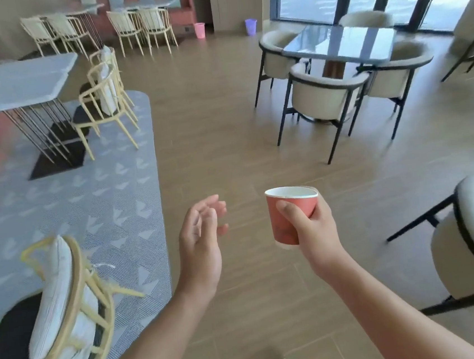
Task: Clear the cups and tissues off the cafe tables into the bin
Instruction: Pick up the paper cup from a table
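My right hand [313, 231] grips a red paper cup [288, 219] upright, thumb across its front, over the wooden floor. The cup's white inside shows at the rim. My left hand [200, 247] hovers to the cup's left, palm turned inward, fingers relaxed and holding nothing. Far across the room a pink bin [200, 30] stands by the red sofa, and a purple bin [251, 26] stands by the wall near the window. No tissues are in sight.
A grey table [12, 84] with yellow wire chairs [105, 102] stands on a patterned rug at left; another yellow chair [68, 308] is close at lower left. A dark glass table [341, 44] ringed by cream armchairs [323, 97] sits at right. A wooden-floor aisle runs between them.
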{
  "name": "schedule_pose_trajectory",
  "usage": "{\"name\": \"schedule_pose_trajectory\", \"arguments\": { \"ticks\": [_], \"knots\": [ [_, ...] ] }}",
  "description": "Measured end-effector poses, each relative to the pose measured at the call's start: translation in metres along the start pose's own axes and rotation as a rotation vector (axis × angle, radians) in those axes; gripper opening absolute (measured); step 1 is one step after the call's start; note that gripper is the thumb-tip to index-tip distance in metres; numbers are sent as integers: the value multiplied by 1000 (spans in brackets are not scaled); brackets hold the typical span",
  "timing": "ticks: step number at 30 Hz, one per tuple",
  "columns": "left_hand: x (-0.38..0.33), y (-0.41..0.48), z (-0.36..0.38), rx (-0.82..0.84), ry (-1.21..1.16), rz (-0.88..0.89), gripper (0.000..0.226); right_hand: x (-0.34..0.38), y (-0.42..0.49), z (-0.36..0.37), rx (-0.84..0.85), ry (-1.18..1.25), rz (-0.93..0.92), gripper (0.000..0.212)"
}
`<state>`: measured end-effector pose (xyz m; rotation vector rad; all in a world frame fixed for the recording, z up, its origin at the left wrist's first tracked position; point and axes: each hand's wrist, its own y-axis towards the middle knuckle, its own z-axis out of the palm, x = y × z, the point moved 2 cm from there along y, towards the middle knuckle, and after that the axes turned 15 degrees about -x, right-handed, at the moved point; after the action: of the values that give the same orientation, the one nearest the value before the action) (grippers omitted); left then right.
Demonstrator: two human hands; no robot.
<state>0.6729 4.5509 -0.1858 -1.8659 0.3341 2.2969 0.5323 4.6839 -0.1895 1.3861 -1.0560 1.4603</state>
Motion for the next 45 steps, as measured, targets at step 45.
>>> {"name": "schedule_pose_trajectory", "arguments": {
  "ticks": [45],
  "knots": [
    [181, 943, 513, 29, 110, 72, 25, -5, 969, 527, 109, -23, 57, 44]
  ]
}}
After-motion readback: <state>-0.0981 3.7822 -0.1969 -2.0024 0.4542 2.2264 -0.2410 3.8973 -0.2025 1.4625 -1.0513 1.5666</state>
